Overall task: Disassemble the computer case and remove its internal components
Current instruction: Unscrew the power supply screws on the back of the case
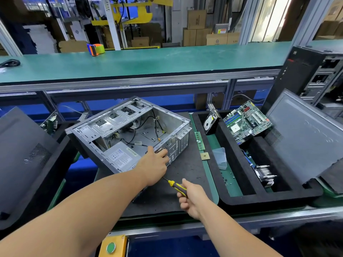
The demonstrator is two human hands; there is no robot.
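From the head camera, the opened computer case (pixel 130 134) lies on its side on a dark mat (pixel 163 193) on the work surface, its open face turned up. The motherboard is already out; inside remain the grey power supply (pixel 120 156) in the near corner and loose black cables (pixel 141 125). The left hand (pixel 155 165) grips the case's near rear corner, fingers curled over the edge beside the power supply's fan grille, steadying it. The right hand (pixel 191 196) is closed around a yellow-and-black screwdriver (pixel 176 186), whose shaft points toward the rear panel, its tip hidden behind the left hand.

To the right, a black foam tray (pixel 241 198) holds the removed motherboard (pixel 247 123), a hard drive (pixel 210 123) and a finned heatsink (pixel 265 174). A memory stick (pixel 199 140) and a processor chip (pixel 205 156) lie on the mat's right edge, with a clear plastic box (pixel 220 157) just beside them.

The step in hand looks like freeing the power supply. The next move likely calls for seating the driver tip in a rear-panel screw while the left hand braces the case, then lifting the unit clear of the cables.
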